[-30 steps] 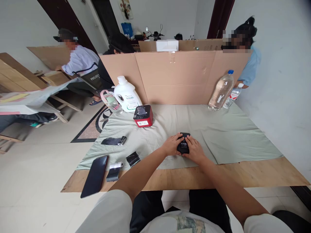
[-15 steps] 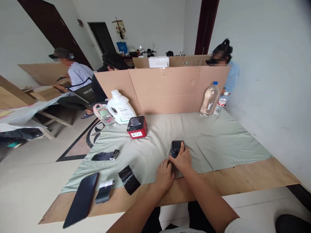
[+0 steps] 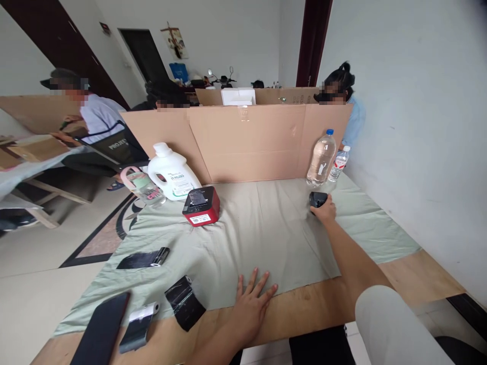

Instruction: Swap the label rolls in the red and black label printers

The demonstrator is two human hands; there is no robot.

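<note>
The right hand (image 3: 324, 209), arm stretched far out, is clamped over the small black boxy device (image 3: 317, 199) just in front of the tall clear plastic water bottle (image 3: 320, 158). The left hand (image 3: 251, 303) lies flat, fingers spread, well short of that bottle.
</note>
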